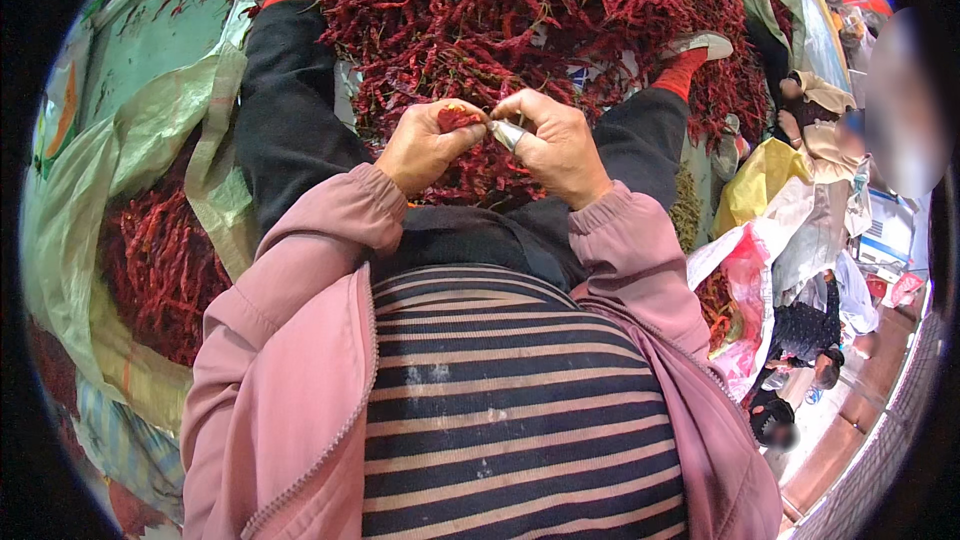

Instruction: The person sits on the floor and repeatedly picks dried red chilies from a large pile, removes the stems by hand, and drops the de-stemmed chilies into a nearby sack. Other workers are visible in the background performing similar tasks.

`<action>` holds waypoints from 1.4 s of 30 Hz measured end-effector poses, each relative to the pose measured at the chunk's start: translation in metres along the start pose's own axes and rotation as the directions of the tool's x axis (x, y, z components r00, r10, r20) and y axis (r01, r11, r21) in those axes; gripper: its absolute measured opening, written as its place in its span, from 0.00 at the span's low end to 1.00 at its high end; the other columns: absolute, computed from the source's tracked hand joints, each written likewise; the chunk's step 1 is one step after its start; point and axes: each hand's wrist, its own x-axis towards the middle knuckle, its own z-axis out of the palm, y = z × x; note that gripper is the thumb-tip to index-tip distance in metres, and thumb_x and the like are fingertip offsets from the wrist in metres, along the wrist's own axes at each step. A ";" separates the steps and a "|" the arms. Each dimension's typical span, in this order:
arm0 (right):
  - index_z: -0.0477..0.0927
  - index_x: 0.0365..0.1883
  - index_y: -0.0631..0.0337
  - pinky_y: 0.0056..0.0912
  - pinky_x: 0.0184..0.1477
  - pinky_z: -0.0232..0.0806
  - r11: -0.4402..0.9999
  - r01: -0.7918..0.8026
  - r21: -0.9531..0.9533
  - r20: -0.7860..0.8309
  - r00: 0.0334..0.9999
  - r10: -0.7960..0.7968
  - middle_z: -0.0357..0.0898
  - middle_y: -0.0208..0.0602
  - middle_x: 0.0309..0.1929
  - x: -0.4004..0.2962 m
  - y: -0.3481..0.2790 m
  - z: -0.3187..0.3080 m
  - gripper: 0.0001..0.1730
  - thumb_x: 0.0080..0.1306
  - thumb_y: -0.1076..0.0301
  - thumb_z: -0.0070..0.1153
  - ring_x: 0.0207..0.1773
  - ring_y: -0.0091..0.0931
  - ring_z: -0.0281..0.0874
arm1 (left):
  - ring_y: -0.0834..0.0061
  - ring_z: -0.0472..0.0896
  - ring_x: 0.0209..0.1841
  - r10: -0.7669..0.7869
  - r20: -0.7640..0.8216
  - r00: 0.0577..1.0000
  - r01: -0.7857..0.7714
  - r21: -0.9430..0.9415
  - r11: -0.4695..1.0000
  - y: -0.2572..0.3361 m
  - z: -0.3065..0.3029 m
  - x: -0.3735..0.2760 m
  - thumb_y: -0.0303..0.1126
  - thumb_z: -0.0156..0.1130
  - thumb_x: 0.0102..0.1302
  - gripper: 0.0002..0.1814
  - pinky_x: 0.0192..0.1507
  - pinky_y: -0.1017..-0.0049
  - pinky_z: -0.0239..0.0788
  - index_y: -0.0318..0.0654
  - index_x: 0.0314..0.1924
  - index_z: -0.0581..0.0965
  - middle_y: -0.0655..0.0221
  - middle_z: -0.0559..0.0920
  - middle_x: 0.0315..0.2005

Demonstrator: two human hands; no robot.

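My left hand [435, 141] is closed on a dried red chili pepper [457, 118], held between thumb and fingers. My right hand [553, 142] almost meets it, thumb and forefinger pinched together near the pepper's end. A silvery piece [508, 133] covers part of the right thumb; whether those fingertips grip a stem is too small to tell. Beneath and beyond both hands spreads a large heap of dried red chilies [480, 22], between my outstretched legs in black trousers.
An open woven sack [217, 112] of dried chilies [169, 262] stands at the left. On the right are a yellow bag [761, 176], a pink-lined bag [742, 307] with chilies, and a small greenish pile [685, 210]. Several people sit farther right, apart from my hands.
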 end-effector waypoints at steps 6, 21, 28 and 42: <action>0.75 0.36 0.65 0.15 0.27 0.65 0.757 -0.256 0.601 0.079 0.962 0.262 0.74 0.29 0.28 0.013 -0.025 -0.009 0.06 0.60 0.76 0.50 0.25 0.15 0.69 | 0.86 0.75 0.34 0.101 -0.047 0.994 -0.108 -0.182 0.977 0.014 -0.002 0.004 0.25 0.57 0.60 0.09 0.39 0.83 0.67 0.31 0.41 0.76 0.73 0.79 0.31; 0.75 0.38 0.67 0.18 0.32 0.67 0.806 -0.339 0.485 0.106 0.938 0.330 0.75 0.30 0.30 0.006 0.006 0.026 0.10 0.56 0.78 0.53 0.30 0.17 0.72 | 0.86 0.73 0.24 -0.299 0.073 0.951 0.307 -0.299 0.903 -0.008 -0.010 -0.013 0.26 0.57 0.59 0.05 0.26 0.85 0.65 0.34 0.36 0.76 0.74 0.78 0.25; 0.73 0.40 0.65 0.21 0.37 0.69 0.844 -0.317 0.433 0.128 0.948 0.290 0.76 0.32 0.34 -0.011 0.013 0.041 0.10 0.58 0.80 0.51 0.35 0.19 0.75 | 0.86 0.71 0.21 -0.384 0.100 0.918 0.396 -0.255 0.882 -0.018 -0.015 -0.023 0.27 0.58 0.57 0.04 0.23 0.85 0.63 0.36 0.32 0.77 0.76 0.77 0.22; 0.73 0.33 0.67 0.23 0.29 0.69 0.371 -0.591 0.717 0.466 0.801 0.376 0.76 0.37 0.27 -0.012 -0.001 0.034 0.06 0.56 0.81 0.53 0.28 0.25 0.76 | 0.86 0.65 0.16 -0.280 0.326 0.903 0.397 -0.384 0.834 -0.017 -0.027 -0.040 0.30 0.60 0.56 0.06 0.18 0.85 0.54 0.34 0.30 0.76 0.74 0.73 0.18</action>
